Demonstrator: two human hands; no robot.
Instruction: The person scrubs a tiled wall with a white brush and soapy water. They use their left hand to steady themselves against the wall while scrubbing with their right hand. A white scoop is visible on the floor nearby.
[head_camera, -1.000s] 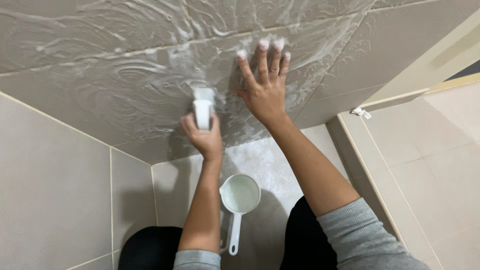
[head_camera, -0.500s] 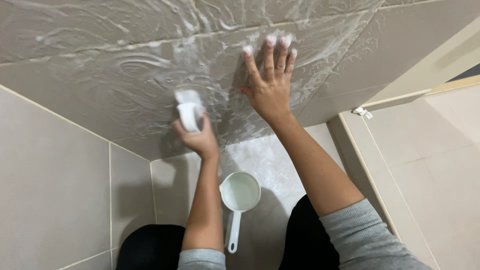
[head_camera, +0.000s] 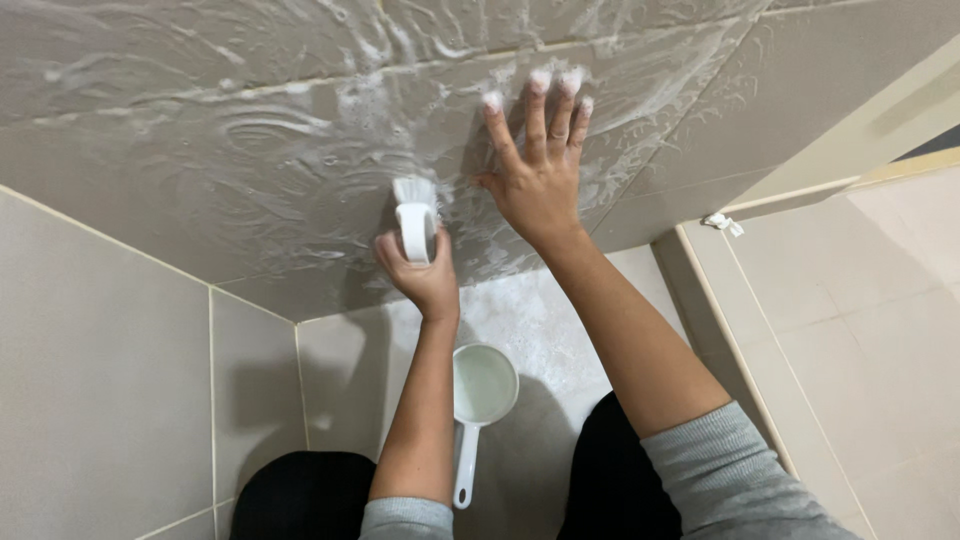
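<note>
- Gripping a white scrub brush (head_camera: 414, 215) by its handle, left hand (head_camera: 425, 275) is curled tight round it, bristles pressed against the soapy tiled wall (head_camera: 250, 150), which suits scrubbing with push from the wrist.
- Right hand (head_camera: 535, 180) is just right of the brush, spread flat and fully open on the wall, holding nothing; looks like a brace for balance. Fingertips (head_camera: 545, 82) are coated in white foam.
- Foam swirls spread left of and above the brush; wall there is wet.
- White dipper (head_camera: 482, 390) with a long handle stands below the brush on the foamy floor (head_camera: 540, 320), upright, apart from both hands, near enough to reach.
- Dark-clad knees (head_camera: 300, 495) sit on either side of the dipper; grey sleeves at both arms.
</note>
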